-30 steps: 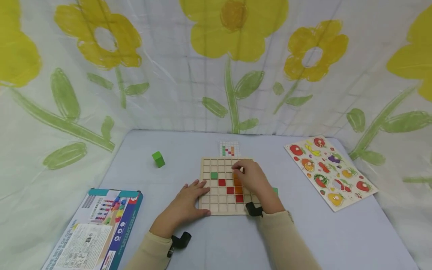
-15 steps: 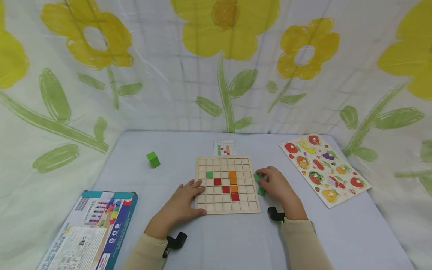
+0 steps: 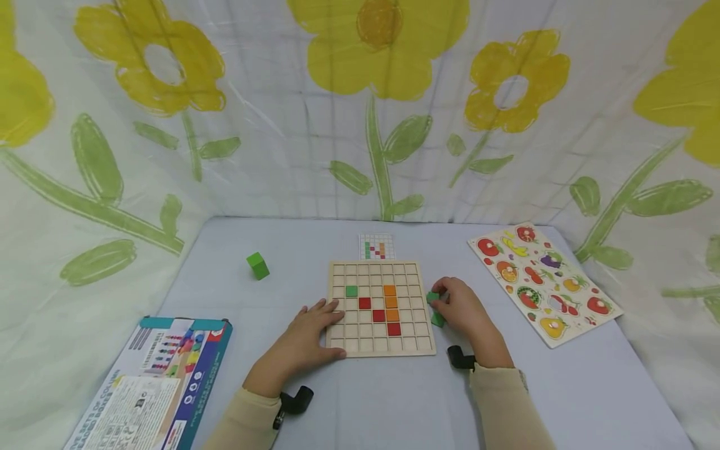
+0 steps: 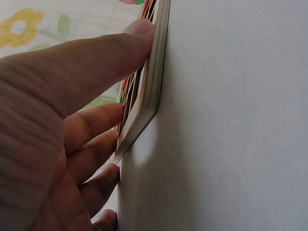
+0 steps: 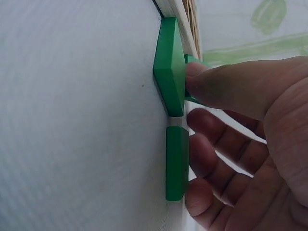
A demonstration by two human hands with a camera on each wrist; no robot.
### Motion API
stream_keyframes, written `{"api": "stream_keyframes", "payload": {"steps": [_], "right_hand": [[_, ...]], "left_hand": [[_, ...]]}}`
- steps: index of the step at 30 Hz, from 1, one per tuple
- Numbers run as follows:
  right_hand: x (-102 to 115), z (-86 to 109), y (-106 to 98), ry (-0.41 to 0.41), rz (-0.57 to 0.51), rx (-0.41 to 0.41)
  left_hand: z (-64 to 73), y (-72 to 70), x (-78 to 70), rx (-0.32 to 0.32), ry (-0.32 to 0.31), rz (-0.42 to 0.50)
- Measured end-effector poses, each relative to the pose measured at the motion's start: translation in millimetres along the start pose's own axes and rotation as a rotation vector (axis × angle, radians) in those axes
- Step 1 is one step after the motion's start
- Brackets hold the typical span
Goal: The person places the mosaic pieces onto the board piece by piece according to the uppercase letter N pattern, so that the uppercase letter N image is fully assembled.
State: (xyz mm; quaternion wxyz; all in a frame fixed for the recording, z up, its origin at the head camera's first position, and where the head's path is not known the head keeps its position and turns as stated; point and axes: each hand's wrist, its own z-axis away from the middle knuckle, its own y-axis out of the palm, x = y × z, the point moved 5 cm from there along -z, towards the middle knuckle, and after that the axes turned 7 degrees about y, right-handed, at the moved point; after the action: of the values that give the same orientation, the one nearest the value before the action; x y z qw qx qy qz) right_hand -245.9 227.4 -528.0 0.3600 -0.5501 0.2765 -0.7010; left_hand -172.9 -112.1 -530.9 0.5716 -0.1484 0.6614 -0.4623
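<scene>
A wooden grid board (image 3: 349, 345) lies in the middle of the table, holding one green tile (image 3: 351, 291), a diagonal of three red tiles (image 3: 365, 303) and a column of three orange tiles (image 3: 390, 302). My left hand (image 3: 300, 340) rests with spread fingers on its left edge, the thumb (image 4: 139, 36) at the near corner. Just right of the board, my right hand (image 3: 464, 309) pinches a green tile (image 3: 432, 297) between thumb and fingers. Beside that tile, two more green tiles (image 5: 168, 67) lie on the table in the right wrist view.
A small printed grid card (image 3: 377, 245) with coloured squares lies behind the board. Some green blocks (image 3: 258, 266) stand at the back left. A toy box (image 3: 152, 381) is at the front left, and a fruit puzzle board (image 3: 542, 284) lies at the right.
My right hand has moved from above the orange column to the green tiles right of the board, where it now pinches one. My left hand has stayed at the board's left edge.
</scene>
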Motion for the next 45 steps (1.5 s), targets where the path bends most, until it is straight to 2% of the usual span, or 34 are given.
{"api": "stream_keyframes", "payload": {"steps": [3,6,9,11,15,19,25,32,40,45], "right_hand": [[2,1.2,-1,-0.002,-0.015,-0.024],[7,2.9,-5,-0.025,-0.005,-0.102],[18,6.0,-7,-0.069,-0.010,-0.178],[31,9.1,-5,-0.095,-0.033,-0.194],[67,13.7,9,-0.167,-0.095,-0.156],[101,12.6,34,-0.228,-0.132,-0.086],[134,5.0,70,-0.279,-0.090,0.016],[144,1.6,85,-0.257,-0.026,0.038],[143,3.4,90,-0.308,-0.014,0.072],[143,1.7,91,-0.332,0.029,0.051]], "left_hand": [[0.3,0.3,0.9,-0.001,0.001,-0.002],[0.5,0.8,2.5,0.002,-0.005,-0.005],[0.7,0.7,3.5,0.006,-0.015,-0.008],[0.8,0.5,4.2,0.006,-0.018,-0.010],[1.6,-0.8,4.5,0.008,-0.015,-0.016],[1.9,-1.7,4.7,0.003,0.002,-0.011],[-0.5,0.5,6.6,0.000,0.025,-0.013],[-2.8,1.4,5.7,-0.007,0.044,-0.004],[1.6,-7.7,3.8,0.010,0.040,-0.051],[5.3,-14.1,2.1,0.009,0.020,-0.052]]}}
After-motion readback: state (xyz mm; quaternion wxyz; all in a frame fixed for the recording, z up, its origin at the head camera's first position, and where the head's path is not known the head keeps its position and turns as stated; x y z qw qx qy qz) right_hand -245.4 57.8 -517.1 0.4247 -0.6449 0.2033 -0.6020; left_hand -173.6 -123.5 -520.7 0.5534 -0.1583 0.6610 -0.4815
